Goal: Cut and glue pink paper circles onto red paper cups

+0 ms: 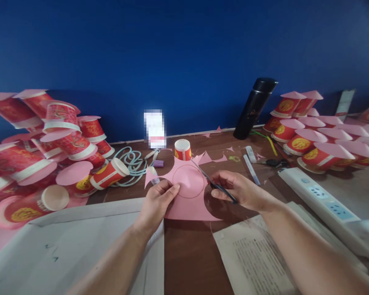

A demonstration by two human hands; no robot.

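My left hand (pixel 161 198) pinches the left edge of a sheet of pink paper (pixel 187 209), thumb on top. A circle is drawn on the sheet, and its outer edge is cut into jagged points. In my right hand (pixel 238 190) is a pair of dark-handled scissors (pixel 223 190), fingers wrapped round the handles. The blades reach up and left to the upper right of the drawn circle. Just behind the sheet stands a red and gold paper cup (pixel 183 150), its white inside showing.
Red cups with pink discs (pixel 63 116) pile up at left; cups with pink cone tops (pixel 329 151) stand at right. Around the work lie a coiled pale cable (pixel 130 164), a leaning black flask (pixel 255 108), a white power strip (pixel 320 198), a marker (pixel 251 169) and printed paper (pixel 255 254).
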